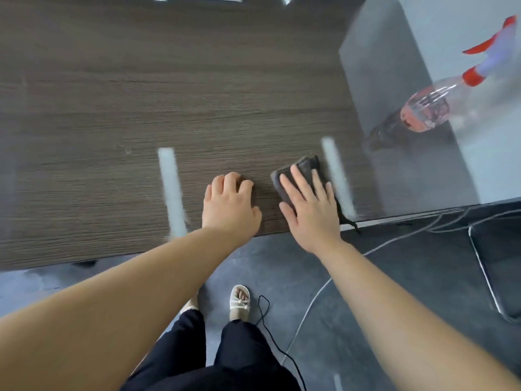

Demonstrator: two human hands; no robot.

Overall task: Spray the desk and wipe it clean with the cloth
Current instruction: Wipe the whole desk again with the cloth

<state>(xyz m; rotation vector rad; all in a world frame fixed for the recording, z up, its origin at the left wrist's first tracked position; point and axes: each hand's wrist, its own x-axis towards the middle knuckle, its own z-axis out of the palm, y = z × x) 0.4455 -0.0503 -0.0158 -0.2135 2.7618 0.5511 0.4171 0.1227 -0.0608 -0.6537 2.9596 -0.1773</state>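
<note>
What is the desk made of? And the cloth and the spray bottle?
The desk looks like dark brown wood or wood-look laminate: fine straight grain lines, smooth enough to reflect lights. The cloth under the right hand seems soft grey fabric, perhaps microfibre, folded. The spray bottle looks like clear plastic, see-through, with a red and white trigger top.

Even, soft daylight; pale glare streaks lie on my tabletop (141, 114) near its front edge. Edges bow, and the spray bottle (434, 108) blurs.
</note>
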